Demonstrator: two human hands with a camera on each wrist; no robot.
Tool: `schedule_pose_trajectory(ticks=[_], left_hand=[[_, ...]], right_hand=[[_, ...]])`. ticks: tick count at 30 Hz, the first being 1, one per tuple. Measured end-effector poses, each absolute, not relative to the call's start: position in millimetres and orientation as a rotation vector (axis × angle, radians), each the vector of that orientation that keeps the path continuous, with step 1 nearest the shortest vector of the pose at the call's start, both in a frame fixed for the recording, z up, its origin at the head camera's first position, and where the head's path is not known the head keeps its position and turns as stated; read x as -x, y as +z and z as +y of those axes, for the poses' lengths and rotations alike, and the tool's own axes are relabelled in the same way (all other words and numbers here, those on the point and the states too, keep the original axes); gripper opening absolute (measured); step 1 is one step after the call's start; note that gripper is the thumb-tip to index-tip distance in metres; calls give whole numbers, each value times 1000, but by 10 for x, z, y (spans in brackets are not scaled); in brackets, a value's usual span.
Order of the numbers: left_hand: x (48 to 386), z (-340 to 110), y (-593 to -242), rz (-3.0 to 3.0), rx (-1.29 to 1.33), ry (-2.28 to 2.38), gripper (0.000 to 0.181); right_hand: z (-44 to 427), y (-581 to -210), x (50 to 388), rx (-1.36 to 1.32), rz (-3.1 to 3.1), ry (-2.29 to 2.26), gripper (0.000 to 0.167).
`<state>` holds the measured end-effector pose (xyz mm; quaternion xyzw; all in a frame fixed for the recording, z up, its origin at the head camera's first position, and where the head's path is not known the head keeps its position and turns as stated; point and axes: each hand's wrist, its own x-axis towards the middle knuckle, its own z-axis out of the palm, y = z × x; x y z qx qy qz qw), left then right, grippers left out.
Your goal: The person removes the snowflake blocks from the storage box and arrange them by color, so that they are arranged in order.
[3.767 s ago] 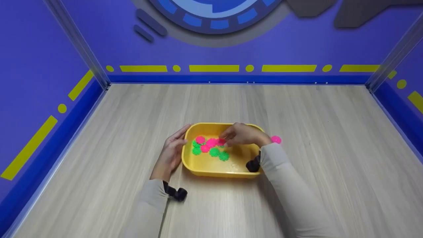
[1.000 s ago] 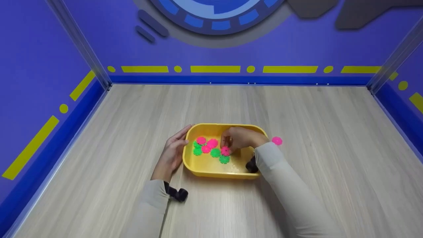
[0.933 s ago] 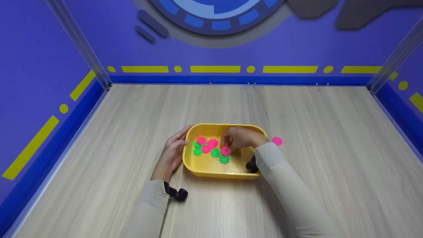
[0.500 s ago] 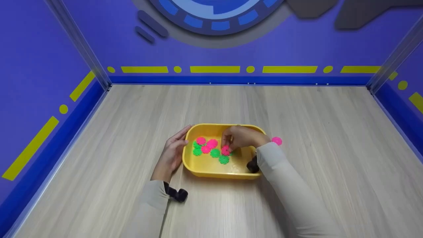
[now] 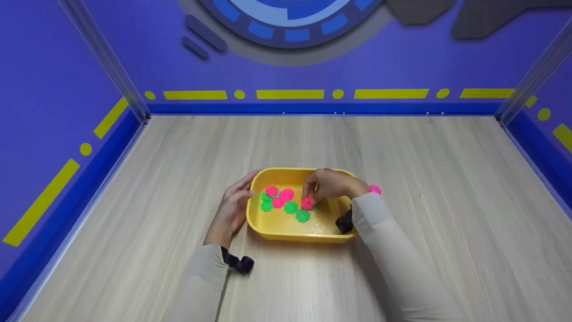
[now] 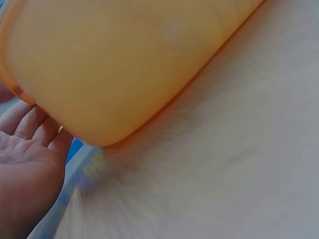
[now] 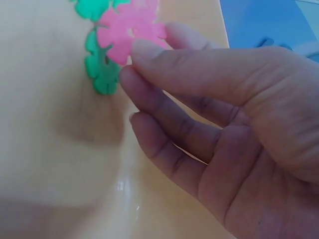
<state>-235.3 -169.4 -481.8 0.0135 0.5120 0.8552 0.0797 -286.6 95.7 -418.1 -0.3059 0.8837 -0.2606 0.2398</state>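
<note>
A yellow plastic tub (image 5: 277, 226) holds several pink and green notched snowflake discs. My left hand (image 5: 234, 203) grips its left end, thumb at the rim and fingers against the outer wall; the left wrist view shows the palm (image 6: 27, 159) beside the tub. Inside, my right hand (image 5: 333, 183) pinches a pink snowflake disc (image 7: 119, 32) between thumb and fingers. A green disc (image 7: 101, 64) stands tilted behind it, partly covered; I cannot tell whether the two are joined. Another green disc (image 5: 303, 216) lies just in front of the pinched one.
Left in the tub, pink discs (image 5: 286, 194) and green discs (image 5: 267, 205) lie bunched. Outside, one pink disc (image 5: 375, 189) is on the wooden table (image 5: 447, 201), partly hidden by my right sleeve. Blue panels (image 5: 201, 71) wall the table at the back and sides.
My right hand has drawn the pink disc away from the bunch, toward the front, then slightly right over the last second. A green disc has slid slightly forward. My left hand stays in place.
</note>
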Motion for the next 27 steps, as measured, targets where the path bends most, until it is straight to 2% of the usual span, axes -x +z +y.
schedule_pose_trajectory(ticks=[16, 27], left_hand=[[2348, -1679, -4826, 1512, -64, 2563, 61], [2351, -1700, -4824, 1520, -61, 2560, 62]], right_hand=[[1112, -4089, 2841, 867, 2447, -777, 19], [1170, -3970, 2822, 819, 2448, -813, 12]])
